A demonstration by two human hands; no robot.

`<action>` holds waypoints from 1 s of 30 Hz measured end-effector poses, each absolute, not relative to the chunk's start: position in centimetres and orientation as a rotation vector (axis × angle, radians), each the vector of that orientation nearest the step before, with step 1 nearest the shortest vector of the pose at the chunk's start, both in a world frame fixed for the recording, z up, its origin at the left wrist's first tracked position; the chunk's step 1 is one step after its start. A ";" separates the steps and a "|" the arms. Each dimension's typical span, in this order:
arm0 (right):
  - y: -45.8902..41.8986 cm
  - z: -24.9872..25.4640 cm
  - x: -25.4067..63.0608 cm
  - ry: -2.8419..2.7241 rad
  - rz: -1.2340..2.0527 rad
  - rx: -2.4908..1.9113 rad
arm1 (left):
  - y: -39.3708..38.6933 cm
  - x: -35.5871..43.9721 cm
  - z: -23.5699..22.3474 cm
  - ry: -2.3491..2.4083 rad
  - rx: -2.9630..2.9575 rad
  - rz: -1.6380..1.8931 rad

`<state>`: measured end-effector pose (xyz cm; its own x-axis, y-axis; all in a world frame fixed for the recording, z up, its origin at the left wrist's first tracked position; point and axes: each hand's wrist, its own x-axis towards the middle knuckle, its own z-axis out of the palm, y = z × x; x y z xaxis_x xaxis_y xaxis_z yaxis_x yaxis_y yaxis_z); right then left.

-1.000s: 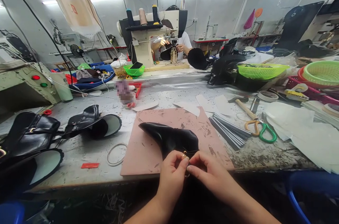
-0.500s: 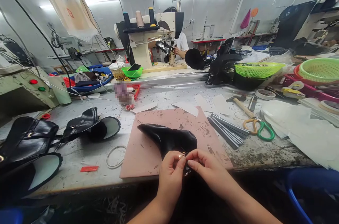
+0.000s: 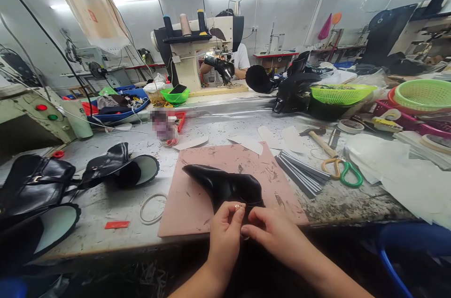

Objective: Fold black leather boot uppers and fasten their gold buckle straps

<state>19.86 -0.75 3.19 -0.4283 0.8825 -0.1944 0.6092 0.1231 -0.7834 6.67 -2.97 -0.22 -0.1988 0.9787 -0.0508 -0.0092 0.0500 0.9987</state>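
Observation:
A black leather boot upper (image 3: 225, 186) lies on its side on the pink board (image 3: 190, 220), its pointed end toward the far left. At its near end, my left hand (image 3: 227, 230) pinches a small gold-coloured buckle (image 3: 240, 206) between thumb and forefinger. My right hand (image 3: 269, 232) is close beside it, thumb and forefinger bent together at the near edge of the boot upper. What those right fingertips hold is too small and hidden to make out. Below the fingertips a small shiny bit of metal shows.
Finished-looking black boot uppers (image 3: 116, 166) lie at left, near a metal ring (image 3: 153, 209) and a red strip (image 3: 117, 225). At right are striped strips (image 3: 303, 173), scissors (image 3: 352, 175), a hammer (image 3: 322, 142) and white sheets (image 3: 405, 171). A co-worker sits behind the sewing machine (image 3: 190, 61).
My right fingertips have shifted slightly, with a small gap now between the hands. The buckle stays in my left hand. Across the bench, the co-worker has turned a black piece at the machine.

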 end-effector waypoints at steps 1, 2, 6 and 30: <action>-0.8 3.2 19.8 -2.111 1.172 -1.467 | -3.0 6.7 -0.2 1.371 1.070 1.319; -0.9 3.1 19.7 -2.127 1.147 -1.468 | -3.0 6.7 -0.2 1.364 1.057 1.312; -0.8 2.7 19.8 -2.141 1.102 -1.432 | -2.9 6.6 0.0 1.373 1.005 1.258; -0.6 1.7 21.6 -1.604 1.675 -1.160 | -1.1 4.3 1.5 1.209 1.010 0.795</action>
<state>21.62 -0.62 1.74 -0.4824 0.8496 -0.2133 0.1765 -0.1442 -0.9737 4.28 -1.11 1.48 0.1983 0.9098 -0.3645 0.0256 0.3670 0.9299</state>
